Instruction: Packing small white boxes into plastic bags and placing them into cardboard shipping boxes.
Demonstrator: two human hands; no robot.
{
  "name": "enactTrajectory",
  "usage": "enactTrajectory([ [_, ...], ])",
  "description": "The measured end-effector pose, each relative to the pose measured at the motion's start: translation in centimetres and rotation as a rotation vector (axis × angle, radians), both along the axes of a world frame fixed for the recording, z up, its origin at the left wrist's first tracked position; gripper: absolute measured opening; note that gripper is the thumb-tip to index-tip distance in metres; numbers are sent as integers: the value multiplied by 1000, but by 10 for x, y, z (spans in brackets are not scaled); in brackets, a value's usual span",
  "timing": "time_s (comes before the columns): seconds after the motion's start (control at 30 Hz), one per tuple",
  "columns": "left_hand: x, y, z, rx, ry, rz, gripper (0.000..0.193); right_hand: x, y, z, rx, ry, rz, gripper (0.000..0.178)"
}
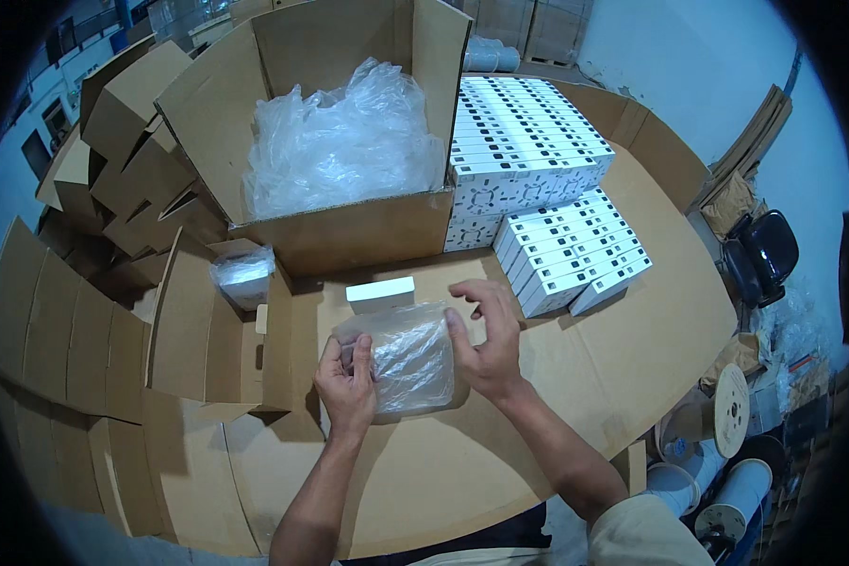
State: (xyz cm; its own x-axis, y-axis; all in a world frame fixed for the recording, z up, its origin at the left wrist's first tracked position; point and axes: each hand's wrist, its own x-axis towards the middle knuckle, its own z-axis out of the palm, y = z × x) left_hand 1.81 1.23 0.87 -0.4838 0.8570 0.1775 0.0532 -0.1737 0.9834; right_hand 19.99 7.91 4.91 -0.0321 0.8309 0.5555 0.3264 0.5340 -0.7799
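Note:
A clear plastic bag point(411, 366) lies flat and crinkled over the cardboard-covered table. My left hand point(347, 382) grips its left edge, with the thumb on top. At the bag's upper right corner, my right hand point(493, 347) is held with thumb and fingers apart. Its thumb tip is close to the bag's edge; I cannot tell whether it touches. Just beyond the bag is a small white box point(380, 294). To the left stands an opened carton point(275, 363) with a white box wrapped in clear plastic point(245, 279) at its far end.
A large carton point(349, 234) heaped with clear plastic bags point(349, 146) stands at the back. Stacked white printed boxes point(538, 179) sit right of it, with a lower group point(575, 255) in front. Empty cartons point(141, 170) pile up at left; spools point(729, 410) and a black chair point(764, 255) are at right.

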Motion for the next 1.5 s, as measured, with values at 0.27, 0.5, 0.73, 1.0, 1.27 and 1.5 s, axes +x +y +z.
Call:
enactTrajectory([
  [0.27,1,2,4,29,130,14,21,-23,8,12,279,-381,117,30],
  [0.5,2,2,4,-5,141,-9,21,-20,8,1,314,-267,67,24],
  [0.73,3,3,4,51,339,26,19,-16,4,-4,357,-268,63,21],
  [1.0,3,3,6,-70,95,-57,17,-16,3,-6,374,-255,52,21],
  [1.27,3,5,4,-81,86,-46,18,-16,3,-10,400,-259,72,20],
  [1.5,3,4,4,-90,114,-38,19,-14,4,-14,421,-305,97,19],
])
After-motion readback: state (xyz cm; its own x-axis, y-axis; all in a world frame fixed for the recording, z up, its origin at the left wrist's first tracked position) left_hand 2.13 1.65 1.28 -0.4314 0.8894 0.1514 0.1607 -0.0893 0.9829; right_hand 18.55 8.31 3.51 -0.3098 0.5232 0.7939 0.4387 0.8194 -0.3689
